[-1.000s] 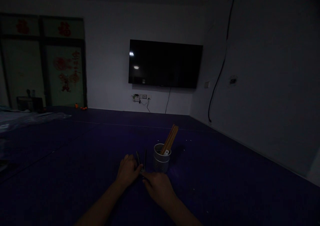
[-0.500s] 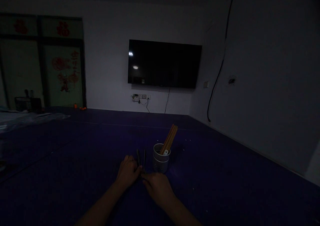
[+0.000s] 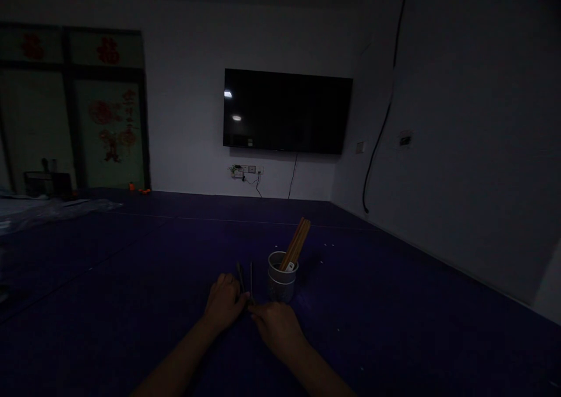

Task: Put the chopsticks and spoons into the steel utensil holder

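Observation:
Low in the middle of the dim head view, my left hand (image 3: 224,299) is closed with its fingers curled, its thumb at a slim dark utensil (image 3: 240,275). Facing it, my right hand (image 3: 276,324) pinches near the lower end of a second slim metal utensil (image 3: 251,277). Both utensils point away from me, their lower ends hidden between the fingertips; their exact kind is too dark to tell. Just beyond my right hand stands a grey metal cup (image 3: 281,290). Several wooden chopsticks (image 3: 298,244) lean to the right in it, beside a small white piece (image 3: 290,266).
A dark purple-blue surface (image 3: 144,256) spreads around the hands, with tiny white scraps on it. Clear plastic sheeting (image 3: 65,210) lies at the left. Beyond are small orange objects (image 3: 144,191), a wall-mounted television (image 3: 287,113) and a hanging black cable (image 3: 377,142) on the right wall.
The upper ends of the two slim utensils have tilted slightly to the left. My hands stay almost in place, and the cup has not visibly moved.

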Motion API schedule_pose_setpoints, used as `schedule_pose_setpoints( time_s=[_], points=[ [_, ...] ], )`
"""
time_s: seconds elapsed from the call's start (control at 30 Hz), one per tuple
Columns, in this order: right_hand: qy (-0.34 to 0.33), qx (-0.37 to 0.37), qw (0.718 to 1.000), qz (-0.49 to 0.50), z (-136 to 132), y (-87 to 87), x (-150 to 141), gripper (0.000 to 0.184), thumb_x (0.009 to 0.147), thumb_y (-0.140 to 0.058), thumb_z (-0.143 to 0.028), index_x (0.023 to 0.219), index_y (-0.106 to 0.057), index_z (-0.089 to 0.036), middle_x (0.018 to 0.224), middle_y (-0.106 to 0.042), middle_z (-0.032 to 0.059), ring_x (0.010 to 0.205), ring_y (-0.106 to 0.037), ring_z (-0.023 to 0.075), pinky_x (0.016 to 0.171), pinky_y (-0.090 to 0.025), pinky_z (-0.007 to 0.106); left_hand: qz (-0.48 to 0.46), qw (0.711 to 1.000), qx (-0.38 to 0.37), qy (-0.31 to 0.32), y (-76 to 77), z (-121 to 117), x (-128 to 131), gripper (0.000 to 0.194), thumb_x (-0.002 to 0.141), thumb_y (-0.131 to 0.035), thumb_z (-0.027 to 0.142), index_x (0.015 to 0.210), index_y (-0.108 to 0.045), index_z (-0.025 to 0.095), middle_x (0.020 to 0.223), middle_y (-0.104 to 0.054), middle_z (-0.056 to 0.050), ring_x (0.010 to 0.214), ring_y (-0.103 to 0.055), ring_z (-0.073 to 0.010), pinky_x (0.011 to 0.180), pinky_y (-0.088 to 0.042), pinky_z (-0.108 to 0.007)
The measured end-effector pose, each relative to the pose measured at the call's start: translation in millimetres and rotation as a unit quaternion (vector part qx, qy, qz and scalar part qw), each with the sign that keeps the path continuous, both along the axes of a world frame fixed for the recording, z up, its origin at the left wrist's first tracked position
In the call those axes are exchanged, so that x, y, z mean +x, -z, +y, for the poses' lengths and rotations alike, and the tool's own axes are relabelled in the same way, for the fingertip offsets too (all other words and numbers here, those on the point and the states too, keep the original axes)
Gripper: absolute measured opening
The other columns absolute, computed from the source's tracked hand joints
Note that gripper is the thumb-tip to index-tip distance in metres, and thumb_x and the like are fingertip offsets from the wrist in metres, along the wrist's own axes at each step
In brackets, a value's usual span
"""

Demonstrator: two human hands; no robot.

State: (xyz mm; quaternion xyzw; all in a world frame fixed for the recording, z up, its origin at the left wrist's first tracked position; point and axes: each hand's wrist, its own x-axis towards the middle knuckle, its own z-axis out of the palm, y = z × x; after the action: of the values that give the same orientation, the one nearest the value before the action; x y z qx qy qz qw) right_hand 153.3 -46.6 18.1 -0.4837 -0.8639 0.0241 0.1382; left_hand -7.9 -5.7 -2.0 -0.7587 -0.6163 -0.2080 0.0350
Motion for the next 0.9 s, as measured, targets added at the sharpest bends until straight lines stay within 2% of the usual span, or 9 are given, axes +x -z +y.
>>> schedule_pose_setpoints(
  time_s=[0.2, 0.43, 0.6, 0.9],
  points=[
    [-0.001, 0.01, 1.0, -0.005, 2.0, 1.6, 0.9, 0.032, 0.088, -0.039, -0.02, 0.099, -0.068, -0.026, 0.093, -0.072, 0.0054, 0.083, -0.068, 0.0173, 0.068, -0.044, 0.022, -0.011, 1.0, -0.008, 0.004, 1.3, 0.8, -0.5, 0.033, 0.084, -0.04, 0.046, 0.078, -0.057, 0.018, 0.095, -0.059, -0.009, 0.098, -0.049, -0.0248, 0.077, -0.036, -0.035],
    [-0.015, 0.018, 0.999, -0.035, 5.3, 4.1, 2.3, 0.033, 0.089, -0.037, -0.021, 0.104, -0.067, -0.025, 0.087, -0.072, 0.0068, 0.077, -0.068, 0.0177, 0.063, -0.044, 0.022, -0.014, 1.0, -0.012, -0.009, 1.5, 2.1, -0.6, 0.036, 0.084, -0.039, 0.048, 0.075, -0.057, 0.018, 0.093, -0.059, -0.009, 0.097, -0.05, -0.0246, 0.075, -0.036, -0.034],
    [-0.013, 0.019, 0.999, -0.045, 6.6, 7.3, 2.2, 0.032, 0.089, -0.038, -0.022, 0.099, -0.069, -0.024, 0.087, -0.072, 0.0078, 0.078, -0.068, 0.0192, 0.064, -0.044, 0.023, -0.007, 1.0, -0.01, -0.005, 3.2, 3.9, -1.4, 0.038, 0.085, -0.039, 0.049, 0.073, -0.059, 0.018, 0.092, -0.059, -0.009, 0.095, -0.05, -0.0236, 0.076, -0.036, -0.033],
    [-0.002, 0.023, 0.998, -0.056, 3.5, 3.6, 1.9, 0.031, 0.089, -0.04, -0.022, 0.093, -0.071, -0.022, 0.086, -0.072, 0.0089, 0.077, -0.068, 0.0197, 0.063, -0.045, 0.023, -0.009, 1.0, -0.002, 0.021, 3.0, 3.1, -0.7, 0.034, 0.087, -0.038, 0.037, 0.073, -0.062, 0.018, 0.091, -0.059, -0.008, 0.091, -0.05, -0.0217, 0.074, -0.036, -0.033]
  ],
)
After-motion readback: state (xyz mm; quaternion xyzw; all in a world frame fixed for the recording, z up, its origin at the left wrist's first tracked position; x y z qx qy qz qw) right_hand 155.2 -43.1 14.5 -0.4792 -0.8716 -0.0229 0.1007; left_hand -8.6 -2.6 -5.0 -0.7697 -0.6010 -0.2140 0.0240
